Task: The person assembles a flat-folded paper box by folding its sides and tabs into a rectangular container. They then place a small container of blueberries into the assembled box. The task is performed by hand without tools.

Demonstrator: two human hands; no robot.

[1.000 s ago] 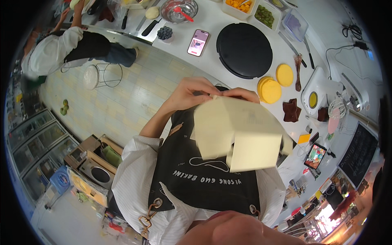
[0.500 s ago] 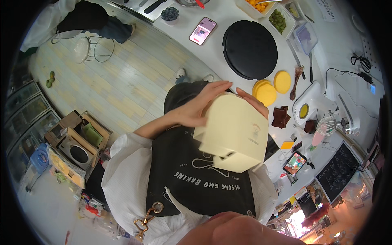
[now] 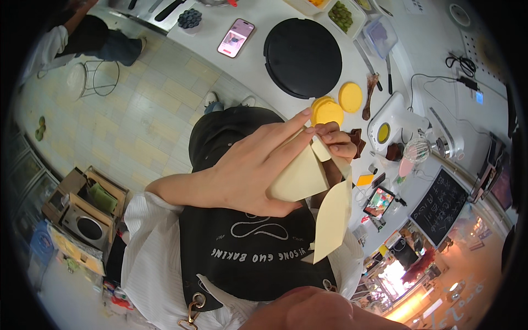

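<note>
left hand point(image 3: 247, 170) spread across the cream card box point(image 3: 301, 179), grasping its side, probably to steady loose panels; box in front of black apron point(image 3: 206, 231), one flap hanging; right hand point(image 3: 336, 140) grasps the far upper edge, fingers curled, likely bracing the fold, palm hidden.

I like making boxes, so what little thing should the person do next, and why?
Probably bend the loose flap in toward the rest of the cream card. It sticks out and no fingers show on it, while the left hand grips the card's side and the right hand its far edge.
</note>
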